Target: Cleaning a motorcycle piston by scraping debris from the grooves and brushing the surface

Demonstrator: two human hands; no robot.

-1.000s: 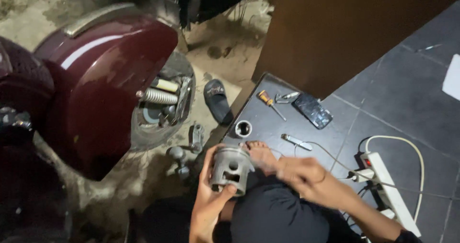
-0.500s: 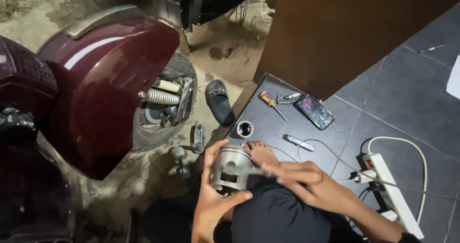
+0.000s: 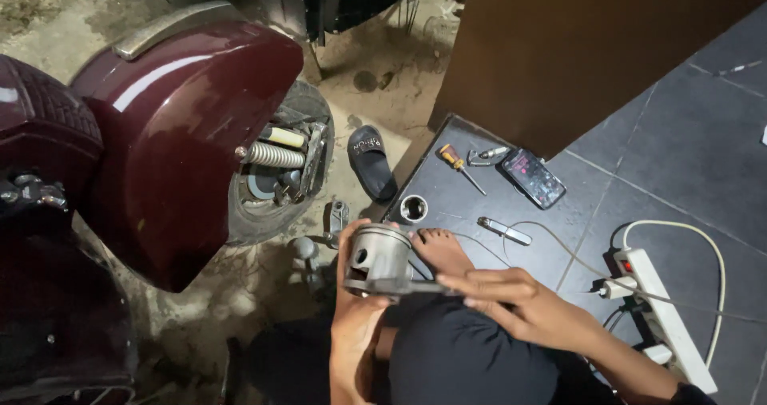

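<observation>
My left hand (image 3: 355, 313) grips a grey metal piston (image 3: 382, 253) from below and behind, holding it upright over my knee. My right hand (image 3: 519, 301) comes in from the right and presses a thin dark tool (image 3: 415, 287) against the piston's lower edge, its fingers closed on the tool. My bare foot (image 3: 438, 249) rests on the dark tile just behind the piston.
A maroon scooter (image 3: 172, 125) with its rear wheel and spring stands at left. On the tiles lie a small metal ring (image 3: 413, 208), a screwdriver (image 3: 457, 162), a phone (image 3: 534, 178), a small wrench (image 3: 505, 230) and a white power strip (image 3: 659, 313). A black sandal (image 3: 371, 162) lies on the dirt.
My right hand has moved left to the piston's base with the tool. The piston has tilted slightly in my left hand.
</observation>
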